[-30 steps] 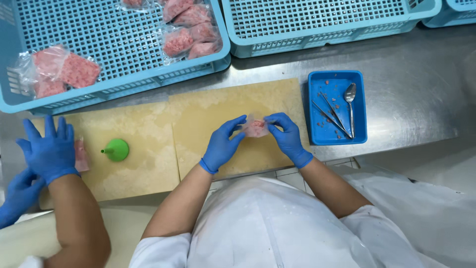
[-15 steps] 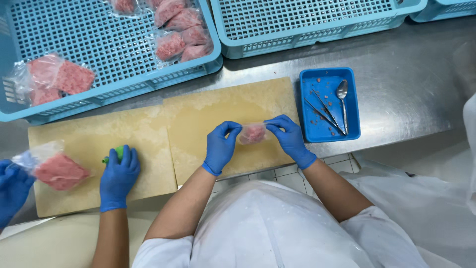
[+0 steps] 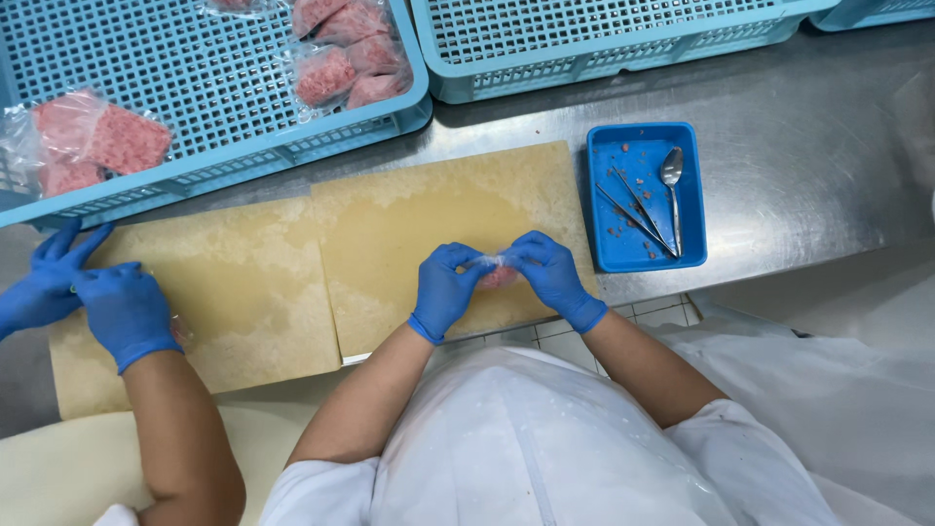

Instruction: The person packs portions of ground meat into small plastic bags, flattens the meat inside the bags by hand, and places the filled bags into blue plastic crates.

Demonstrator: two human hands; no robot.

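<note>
My left hand (image 3: 445,288) and my right hand (image 3: 550,276), both in blue gloves, together pinch a small clear plastic bag of pink minced meat (image 3: 497,274). The bag is held just above the near edge of a tan cutting board (image 3: 429,214). Most of the bag is hidden by my fingers. A small blue tray (image 3: 645,195) with a spoon (image 3: 672,185) and tweezers (image 3: 631,216) lies just right of my right hand on the steel table.
A co-worker's two blue-gloved hands (image 3: 93,297) rest on a second tan board (image 3: 224,292) at the left. A light-blue perforated crate (image 3: 195,107) behind holds several bagged meat portions (image 3: 93,141). Another blue crate (image 3: 604,39) stands at the back right.
My hands have stayed together on the small bag, drawing slightly nearer to me. The co-worker's hands have shifted left; the bag of meat and the green object there are no longer visible.
</note>
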